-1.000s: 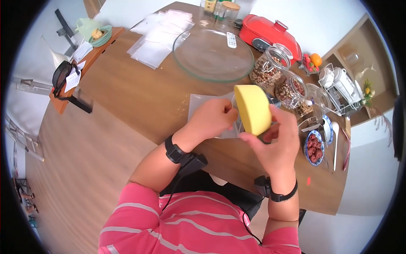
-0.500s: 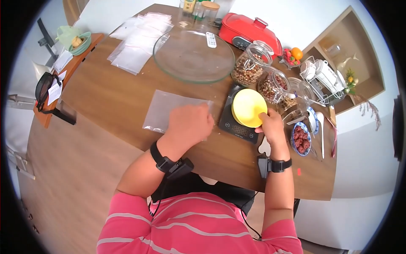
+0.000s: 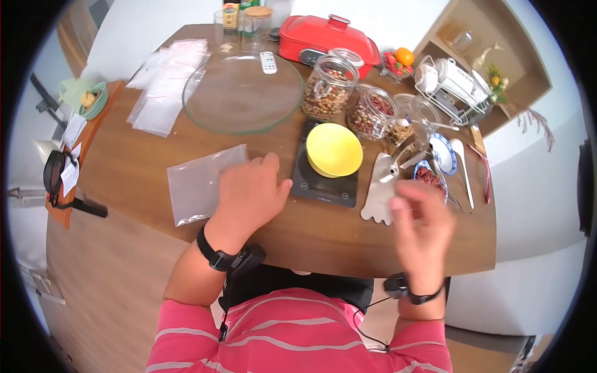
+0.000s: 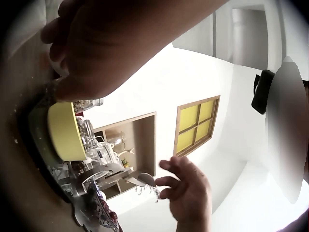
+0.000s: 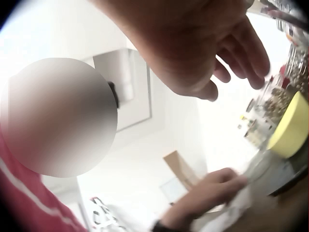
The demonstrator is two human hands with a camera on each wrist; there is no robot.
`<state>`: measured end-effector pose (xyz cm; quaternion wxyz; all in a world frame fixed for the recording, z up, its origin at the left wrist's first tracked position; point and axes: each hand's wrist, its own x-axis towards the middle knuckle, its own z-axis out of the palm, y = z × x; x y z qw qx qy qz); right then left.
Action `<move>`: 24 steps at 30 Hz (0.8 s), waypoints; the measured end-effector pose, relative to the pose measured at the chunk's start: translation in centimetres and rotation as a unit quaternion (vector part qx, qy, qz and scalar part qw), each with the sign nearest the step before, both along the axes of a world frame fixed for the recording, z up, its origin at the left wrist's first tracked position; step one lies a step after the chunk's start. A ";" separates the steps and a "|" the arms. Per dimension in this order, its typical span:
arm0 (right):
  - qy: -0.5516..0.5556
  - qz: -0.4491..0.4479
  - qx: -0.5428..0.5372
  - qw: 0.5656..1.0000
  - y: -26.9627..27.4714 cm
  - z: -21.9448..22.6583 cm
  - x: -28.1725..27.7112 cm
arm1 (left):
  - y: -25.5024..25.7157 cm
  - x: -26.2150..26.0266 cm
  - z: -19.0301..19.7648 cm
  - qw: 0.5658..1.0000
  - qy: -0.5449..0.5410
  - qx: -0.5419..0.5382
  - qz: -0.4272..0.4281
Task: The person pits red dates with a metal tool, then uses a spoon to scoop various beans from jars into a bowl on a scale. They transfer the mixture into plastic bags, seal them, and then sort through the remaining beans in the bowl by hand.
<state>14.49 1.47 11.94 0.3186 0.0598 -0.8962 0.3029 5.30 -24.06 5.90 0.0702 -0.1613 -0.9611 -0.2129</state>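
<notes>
A yellow bowl (image 3: 334,149) sits upright on a black kitchen scale (image 3: 326,189) in the middle of the table. To its left my left hand (image 3: 249,196) rests over the right part of a clear plastic bag (image 3: 196,186), fingers loosely bent. The fingertips are partly hidden in the head view. My right hand (image 3: 429,227), blurred, hovers with nothing in it near a blue-and-white bowl of dark red wrinkled pieces (image 3: 429,175). In the left wrist view that hand (image 4: 190,193) has its fingers apart. Beside it lies a flat pale piece with a wavy edge (image 3: 378,193).
Glass jars of nuts and grains (image 3: 329,90) stand behind the scale. A large glass dish (image 3: 242,99), a stack of plastic bags (image 3: 165,93) and a red electric cooker (image 3: 329,40) occupy the back. A white spoon (image 3: 463,174) lies right, before a dish rack (image 3: 454,90).
My right hand has set the yellow bowl down on the scale, let go and moved right. My left hand stays by the plastic bag, which has turned a little. The view has shifted.
</notes>
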 end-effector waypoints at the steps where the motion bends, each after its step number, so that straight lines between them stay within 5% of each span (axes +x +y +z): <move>1: 0.074 0.002 0.025 0.997 2.3 1.3 0.3 | 0.4 0.1 0.2 1.000 -0.012 0.013 -0.018; 3: 0.091 -0.191 0.057 0.976 6.2 4.7 -0.9 | 1.7 -0.1 0.4 0.998 -0.020 0.022 -0.049; 5: 0.078 -0.245 0.077 0.963 11.3 6.6 -4.2 | 3.2 -0.2 -0.2 0.988 0.093 0.093 -0.084; 9: -0.058 -0.235 0.056 0.969 21.4 2.7 -11.3 | 6.8 -1.2 -0.2 0.996 0.046 0.046 -0.057; 11: -0.105 -0.230 0.030 0.967 21.2 2.5 -12.3 | 8.1 -2.1 -0.4 0.997 -0.014 0.052 -0.047; 13: -0.190 -0.188 -0.137 0.954 19.1 2.6 -12.7 | 8.6 -2.6 -1.4 0.997 0.003 0.061 -0.045; 15: -0.173 -0.174 -0.147 0.958 19.4 1.7 -13.6 | 8.9 -2.8 -1.6 0.996 0.018 0.067 -0.049; 19: -0.128 -0.145 -0.100 0.976 19.2 1.7 -14.1 | 8.9 -2.9 -1.7 0.997 0.006 0.064 -0.040; 24: -0.040 -0.158 0.165 0.973 19.6 2.5 -12.5 | 7.4 -1.9 -1.6 0.997 0.039 0.063 -0.037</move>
